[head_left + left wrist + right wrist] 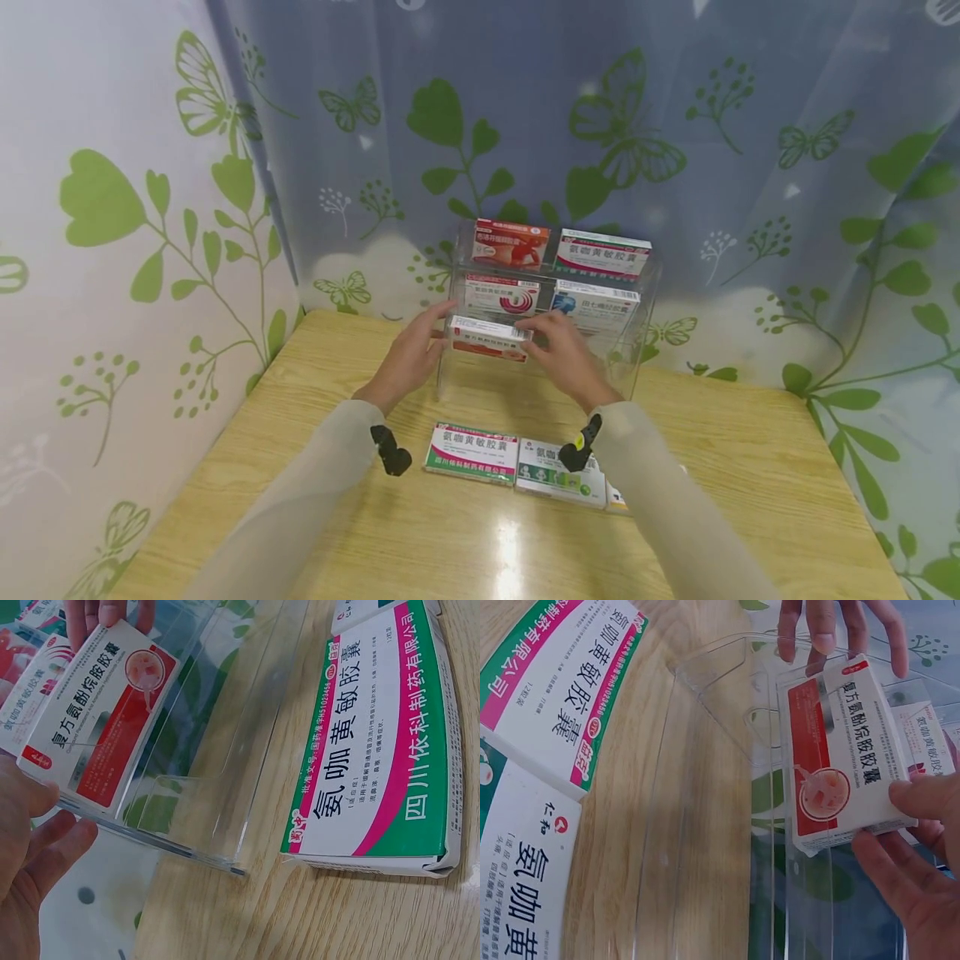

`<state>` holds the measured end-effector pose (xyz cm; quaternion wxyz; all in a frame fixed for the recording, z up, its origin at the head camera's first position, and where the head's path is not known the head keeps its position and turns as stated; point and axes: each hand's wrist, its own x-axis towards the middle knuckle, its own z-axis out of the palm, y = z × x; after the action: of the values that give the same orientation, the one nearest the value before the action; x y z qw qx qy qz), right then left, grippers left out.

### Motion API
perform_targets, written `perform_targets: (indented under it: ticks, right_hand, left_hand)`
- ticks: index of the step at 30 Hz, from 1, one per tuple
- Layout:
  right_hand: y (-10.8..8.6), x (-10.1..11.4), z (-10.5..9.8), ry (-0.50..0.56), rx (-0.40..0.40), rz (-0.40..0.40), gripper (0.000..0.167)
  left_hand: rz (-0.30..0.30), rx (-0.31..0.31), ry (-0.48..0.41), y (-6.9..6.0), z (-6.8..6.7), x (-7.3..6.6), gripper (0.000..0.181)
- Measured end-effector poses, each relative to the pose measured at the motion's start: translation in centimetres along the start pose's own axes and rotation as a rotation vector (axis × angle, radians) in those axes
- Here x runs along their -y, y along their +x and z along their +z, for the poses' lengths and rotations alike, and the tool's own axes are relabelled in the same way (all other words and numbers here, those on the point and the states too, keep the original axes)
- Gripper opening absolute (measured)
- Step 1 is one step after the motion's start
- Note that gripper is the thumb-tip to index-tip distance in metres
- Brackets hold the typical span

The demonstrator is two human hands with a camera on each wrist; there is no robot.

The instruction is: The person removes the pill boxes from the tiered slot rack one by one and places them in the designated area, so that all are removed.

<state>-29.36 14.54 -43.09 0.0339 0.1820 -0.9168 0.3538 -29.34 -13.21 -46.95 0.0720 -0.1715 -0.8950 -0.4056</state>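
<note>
A white and red medicine box (489,341) leans in the lowest tier of a clear acrylic display stand (630,371). My right hand (567,357) pinches the right end of this box, with the thumb (919,796) on its front face and fingers at its end. At the other end is my left hand (411,357), its fingers (889,630) extended beside the stand's side. The left thumb (34,791) lies close to the box's edge; whether it presses there I cannot tell.
Higher tiers hold a red box (512,244), a white-pink-green box (602,255), a white-red box (501,294) and a white-blue box (596,308). On the wooden table (420,533) lie a green-pink box (472,452), a white-green box (551,471) and another partly hidden by my right sleeve.
</note>
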Motion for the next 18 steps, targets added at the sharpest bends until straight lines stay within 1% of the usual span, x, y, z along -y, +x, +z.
perform_targets:
  ticks: [3, 5, 9, 13, 18]
  right_hand:
    - [0.1, 0.1, 0.4, -0.022, -0.021, 0.009, 0.032]
    - [0.0, 0.1, 0.4, -0.024, -0.038, 0.009, 0.033]
    - [-0.1, 0.1, -0.1, 0.005, -0.077, 0.006, 0.033]
    - [-0.6, 0.3, -1.6, 0.037, -0.115, -0.012, 0.034]
    - [-1.8, 0.9, -3.9, 0.060, -0.160, -0.038, 0.034]
  left_hand:
    - [0.003, -0.002, 0.000, 0.0, 0.0, 0.1, 0.069]
    - [0.007, -0.002, 0.003, -0.1, 0.1, 0.1, 0.069]
    - [0.012, -0.003, 0.002, -0.2, 0.1, 0.2, 0.068]
    - [0.021, -0.007, 0.009, -0.2, 0.1, 0.2, 0.068]
    - [0.019, -0.007, 0.014, -0.1, 0.1, 0.3, 0.068]
